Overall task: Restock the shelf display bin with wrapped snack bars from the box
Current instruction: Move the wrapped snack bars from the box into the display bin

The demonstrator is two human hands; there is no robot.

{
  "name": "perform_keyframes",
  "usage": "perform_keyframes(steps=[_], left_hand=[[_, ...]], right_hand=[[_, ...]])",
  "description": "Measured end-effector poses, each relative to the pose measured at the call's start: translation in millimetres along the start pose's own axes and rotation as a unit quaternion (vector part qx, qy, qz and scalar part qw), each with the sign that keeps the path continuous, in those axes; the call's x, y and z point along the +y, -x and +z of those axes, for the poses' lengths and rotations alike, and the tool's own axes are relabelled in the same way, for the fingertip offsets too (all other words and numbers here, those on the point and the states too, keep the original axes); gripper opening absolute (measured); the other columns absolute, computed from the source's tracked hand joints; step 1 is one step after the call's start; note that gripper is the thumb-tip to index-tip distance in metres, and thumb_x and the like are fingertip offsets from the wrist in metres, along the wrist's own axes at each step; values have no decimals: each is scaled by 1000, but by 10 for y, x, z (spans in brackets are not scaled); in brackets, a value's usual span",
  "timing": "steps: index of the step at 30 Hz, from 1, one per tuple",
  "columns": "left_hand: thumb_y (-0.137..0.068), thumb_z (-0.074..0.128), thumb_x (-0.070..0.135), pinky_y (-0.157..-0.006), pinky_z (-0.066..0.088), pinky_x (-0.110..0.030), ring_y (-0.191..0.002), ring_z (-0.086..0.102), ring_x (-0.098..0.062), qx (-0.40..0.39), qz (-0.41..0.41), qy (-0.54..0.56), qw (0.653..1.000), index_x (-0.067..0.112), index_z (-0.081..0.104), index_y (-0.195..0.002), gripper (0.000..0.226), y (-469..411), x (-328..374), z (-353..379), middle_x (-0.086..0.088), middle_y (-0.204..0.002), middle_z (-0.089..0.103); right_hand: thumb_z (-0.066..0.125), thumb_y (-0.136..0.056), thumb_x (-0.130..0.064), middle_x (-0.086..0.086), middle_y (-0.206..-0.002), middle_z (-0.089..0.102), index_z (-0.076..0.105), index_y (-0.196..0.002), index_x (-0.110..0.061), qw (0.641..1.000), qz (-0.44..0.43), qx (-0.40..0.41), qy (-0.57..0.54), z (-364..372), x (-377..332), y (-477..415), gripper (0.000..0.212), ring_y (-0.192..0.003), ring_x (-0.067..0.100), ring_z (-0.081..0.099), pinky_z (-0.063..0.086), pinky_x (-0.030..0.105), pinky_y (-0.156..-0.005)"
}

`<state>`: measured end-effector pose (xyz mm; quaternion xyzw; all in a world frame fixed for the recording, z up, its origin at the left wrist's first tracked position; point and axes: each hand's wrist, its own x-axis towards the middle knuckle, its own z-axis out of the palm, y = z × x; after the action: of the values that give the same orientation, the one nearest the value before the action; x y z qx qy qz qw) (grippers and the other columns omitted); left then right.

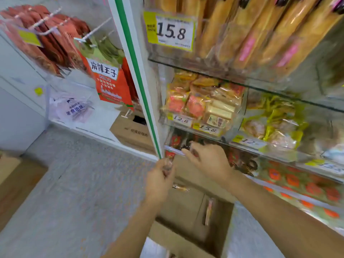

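While I watch through the head camera, the left hand (160,176) sits just below the left front corner of the display bin (174,148). Its fingers (167,172) are curled round a small clear-wrapped snack bar (169,162), which is blurred but plainly held. The right hand (209,161) is higher and to the right, fingers (187,152) stretched onto the bin's clear front lip; blur keeps me from telling whether they pinch anything or only rest there. Behind that lip, inside the bin, lie red and dark wrapped bars (176,140). Beneath both forearms the open cardboard box (186,202) stands on the floor (83,183), close to the shelf's green-striped upright (142,90). It holds a loose bar (209,211) near its middle and a second loose bar (180,188) by its far edge. Above the bin, the next shelf edge carries price tags (206,128) reading 12.8 and 15.8.
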<state>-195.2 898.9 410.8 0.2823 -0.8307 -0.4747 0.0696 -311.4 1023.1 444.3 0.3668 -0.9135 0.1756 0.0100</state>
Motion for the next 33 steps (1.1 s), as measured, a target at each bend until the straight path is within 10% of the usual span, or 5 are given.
perform_keyframes(steps=[4,9,18,25,33], left_hand=[[-88,62,30,-55,38,-35,-53,53,-28,-44,-148,-35,987,16,43,-60,37,136,-933,626,-7,-50,51],[-85,64,22,-65,42,-17,-71,51,-12,-110,-231,-29,966,31,46,-65,28,331,-1941,1519,11,-68,52],[-79,55,24,-87,40,-29,-106,51,-28,-150,-305,-106,934,21,53,-77,4,112,-4100,2743,-4,-98,55],[-83,64,11,-91,41,-35,-114,52,-34,-136,-293,-225,919,4,38,-133,56,-516,-5165,3193,-21,-123,50],[-87,56,17,-98,40,-41,-124,44,-34,-162,-333,-359,857,6,33,-134,54,-640,-5962,3582,-18,-134,42]], right_hand=[[35,-97,-43,-6,-54,46,34,-59,-26,955,202,-208,-67,1087,609,644,41,-55,15,50,31,28,-59],[41,-98,-24,12,-119,59,55,-119,-9,859,362,-358,-60,2451,1245,1455,30,-105,21,57,43,21,-84],[63,-87,-20,13,-117,61,44,-123,-4,769,512,-348,-160,4525,2228,2233,44,-100,27,59,49,33,-76],[71,-81,-37,14,-116,58,35,-130,-3,695,628,-301,-181,5697,2716,2537,69,-81,22,52,39,28,-54],[70,-83,-25,14,-118,61,40,-122,-8,726,594,-299,-176,6332,2828,2858,52,-100,31,64,52,35,-74]])
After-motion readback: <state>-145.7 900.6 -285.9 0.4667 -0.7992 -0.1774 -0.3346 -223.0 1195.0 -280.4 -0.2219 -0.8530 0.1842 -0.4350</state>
